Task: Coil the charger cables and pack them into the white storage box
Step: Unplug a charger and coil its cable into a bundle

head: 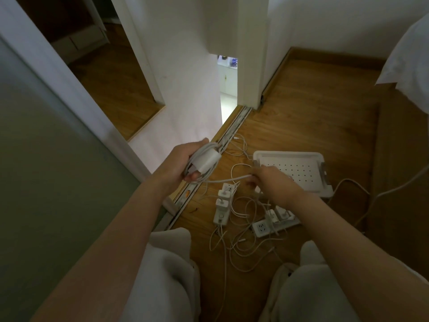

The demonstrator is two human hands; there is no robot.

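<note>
My left hand (185, 159) grips a white charger brick (207, 161) with loops of its white cable wound around it, held above the floor. From it a free length of cable (228, 179) runs right to my right hand (270, 180), which pinches it. The white storage box (292, 156), with a perforated bottom, sits on the wooden floor just beyond my right hand. Several loose white cables (241, 242) lie tangled on the floor below my hands.
Two white power strips (221, 213) (262, 227) with plugged-in adapters lie among the cables. A sliding-door floor track (228, 133) runs diagonally at left. My knees in light trousers (167, 270) frame the bottom. White bedding (408, 54) hangs at right; another cable (371, 196) trails right.
</note>
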